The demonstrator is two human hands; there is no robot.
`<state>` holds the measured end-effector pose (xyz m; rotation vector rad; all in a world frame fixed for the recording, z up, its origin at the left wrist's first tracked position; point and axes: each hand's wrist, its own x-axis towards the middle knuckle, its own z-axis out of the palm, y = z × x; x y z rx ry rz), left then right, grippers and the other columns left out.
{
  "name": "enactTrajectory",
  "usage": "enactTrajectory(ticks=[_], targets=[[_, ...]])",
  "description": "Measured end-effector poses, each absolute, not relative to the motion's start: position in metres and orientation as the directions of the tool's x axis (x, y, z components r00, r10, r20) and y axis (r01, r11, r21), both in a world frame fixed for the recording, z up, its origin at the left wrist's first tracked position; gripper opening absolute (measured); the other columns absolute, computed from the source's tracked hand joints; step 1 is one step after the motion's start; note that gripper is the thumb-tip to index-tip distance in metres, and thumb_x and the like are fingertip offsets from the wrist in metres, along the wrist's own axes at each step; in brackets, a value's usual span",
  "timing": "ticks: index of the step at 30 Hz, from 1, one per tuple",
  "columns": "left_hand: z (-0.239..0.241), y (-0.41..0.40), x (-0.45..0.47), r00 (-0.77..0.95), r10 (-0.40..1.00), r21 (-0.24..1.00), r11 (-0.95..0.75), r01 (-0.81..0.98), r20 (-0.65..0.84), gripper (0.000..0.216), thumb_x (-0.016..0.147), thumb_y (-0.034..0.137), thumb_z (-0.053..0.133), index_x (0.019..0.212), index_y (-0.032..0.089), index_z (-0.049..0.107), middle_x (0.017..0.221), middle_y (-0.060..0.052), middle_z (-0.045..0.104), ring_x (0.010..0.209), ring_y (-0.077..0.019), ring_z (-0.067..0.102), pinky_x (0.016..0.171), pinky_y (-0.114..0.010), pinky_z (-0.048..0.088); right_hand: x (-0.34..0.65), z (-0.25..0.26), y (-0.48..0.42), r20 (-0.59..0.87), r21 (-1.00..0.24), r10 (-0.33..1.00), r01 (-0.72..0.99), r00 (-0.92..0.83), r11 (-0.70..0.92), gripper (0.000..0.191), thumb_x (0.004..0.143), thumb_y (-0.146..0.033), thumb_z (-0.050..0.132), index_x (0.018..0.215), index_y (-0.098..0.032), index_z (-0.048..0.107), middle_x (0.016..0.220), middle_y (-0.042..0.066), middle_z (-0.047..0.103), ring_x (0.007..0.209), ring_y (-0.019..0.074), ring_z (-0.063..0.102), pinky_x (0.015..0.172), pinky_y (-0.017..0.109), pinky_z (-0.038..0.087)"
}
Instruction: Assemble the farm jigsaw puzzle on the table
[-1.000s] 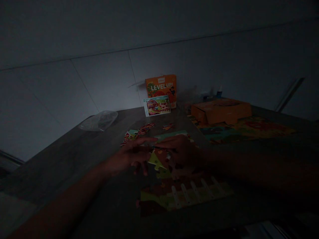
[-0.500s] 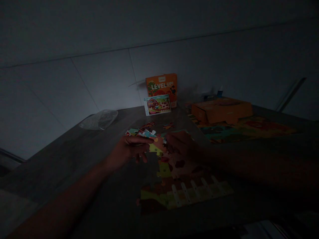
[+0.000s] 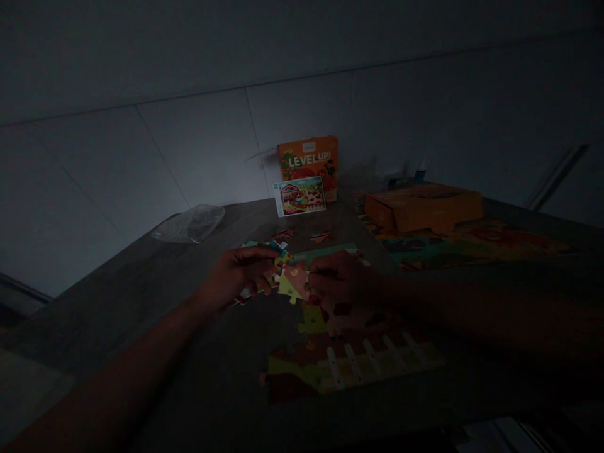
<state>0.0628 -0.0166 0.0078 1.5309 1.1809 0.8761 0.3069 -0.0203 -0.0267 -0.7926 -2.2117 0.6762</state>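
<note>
R hand (image 3: 342, 277): pinched pink/green pc (image 3: 293, 282) by edge, prob. so print showed | pc loc: by part-built puzzle (image 3: 349, 365) L side, contact unclear | L hand (image 3: 238, 274): at blue-topped pc (image 3: 282, 250), grip can't tell | pic card (image 3: 302, 196): leaned vs box (image 3: 309, 151), prob. for viewing

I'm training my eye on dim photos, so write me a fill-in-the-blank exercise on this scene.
The upright box reads "LEVEL ____".
In view, the bag lies to the ____ of that box.
Near the bottom of the puzzle is a white picket ____.
A piece shows between the left hand and the ____ hand.

Missing words: UP!; left; fence; right.
</note>
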Motion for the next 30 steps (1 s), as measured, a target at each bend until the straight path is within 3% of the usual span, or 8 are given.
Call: enactTrajectory(ticks=[5, 10, 16, 23, 25, 30], targets=[[0.0086, -0.0131, 0.0614, 0.102, 0.994, 0.966, 0.009, 0.257, -0.036, 0.037, 0.075, 0.024, 0.07, 0.11, 0.012, 0.067, 0.077, -0.007, 0.072, 0.046, -0.0121, 0.063, 0.036, -0.016, 0.04, 0.3104, -0.0252, -0.0203, 0.347, -0.699, 0.625, 0.252, -0.699, 0.669, 0.028, 0.09, -0.031, 0.049, 0.07, -0.015, 0.06, 0.057, -0.004, 0.05, 0.052, 0.0079, 0.041, 0.05, 0.021, 0.027], [0.0136, -0.0107, 0.0581, -0.017, 0.996, 0.951, 0.086, 0.297, -0.084, 0.041, 0.074, 0.017, 0.066, 0.114, 0.01, 0.065, 0.091, -0.011, 0.072, 0.051, -0.0123, 0.065, 0.035, -0.015, 0.039, 0.3112, -0.0267, -0.0183, 0.348, -0.661, 0.545, 0.213, -0.763, 0.72, 0.03, 0.091, -0.033, 0.049, 0.071, -0.013, 0.06, 0.061, -0.001, 0.054, 0.056, 0.0084, 0.045, 0.053, 0.021, 0.03], [0.0084, -0.0077, 0.0531, 0.045, 0.992, 0.928, 0.097, 0.361, -0.122, 0.044, 0.074, 0.019, 0.066, 0.117, 0.009, 0.062, 0.107, -0.017, 0.071, 0.057, -0.0149, 0.067, 0.036, -0.017, 0.043, 0.3093, -0.0231, -0.0208, 0.308, -0.691, 0.512, 0.182, -0.802, 0.7, 0.028, 0.092, -0.03, 0.047, 0.072, -0.014, 0.059, 0.062, -0.001, 0.055, 0.056, 0.0081, 0.045, 0.056, 0.021, 0.032], [0.0119, -0.0092, 0.0556, 0.009, 0.995, 0.92, 0.093, 0.381, -0.104, 0.045, 0.071, 0.025, 0.069, 0.113, 0.009, 0.065, 0.101, -0.016, 0.073, 0.056, -0.0164, 0.068, 0.035, -0.017, 0.04, 0.3083, -0.0213, -0.0229, 0.296, -0.685, 0.487, 0.173, -0.822, 0.708, 0.032, 0.09, -0.031, 0.047, 0.062, -0.016, 0.05, 0.054, -0.005, 0.043, 0.052, 0.0074, 0.037, 0.052, 0.022, 0.026], [0.013, -0.0094, 0.0566, -0.006, 0.995, 0.92, 0.095, 0.38, -0.1, 0.045, 0.071, 0.024, 0.068, 0.113, 0.009, 0.066, 0.103, -0.016, 0.073, 0.056, -0.0164, 0.068, 0.034, -0.018, 0.039, 0.3072, -0.0239, -0.0217, 0.315, -0.707, 0.563, 0.206, -0.764, 0.676, 0.031, 0.089, -0.031, 0.047, 0.062, -0.016, 0.052, 0.055, -0.004, 0.045, 0.051, 0.0078, 0.039, 0.051, 0.022, 0.025], [0.0095, -0.0076, 0.0552, 0.021, 0.998, 0.928, 0.041, 0.37, -0.052, 0.04, 0.072, 0.027, 0.068, 0.11, 0.012, 0.068, 0.098, -0.013, 0.073, 0.056, -0.016, 0.068, 0.036, -0.017, 0.038, 0.3046, -0.0264, -0.015, 0.38, -0.775, 0.835, 0.356, -0.398, 0.523, 0.034, 0.088, -0.032, 0.048, 0.057, -0.018, 0.047, 0.052, -0.003, 0.046, 0.052, 0.0096, 0.039, 0.052, 0.025, 0.025]])
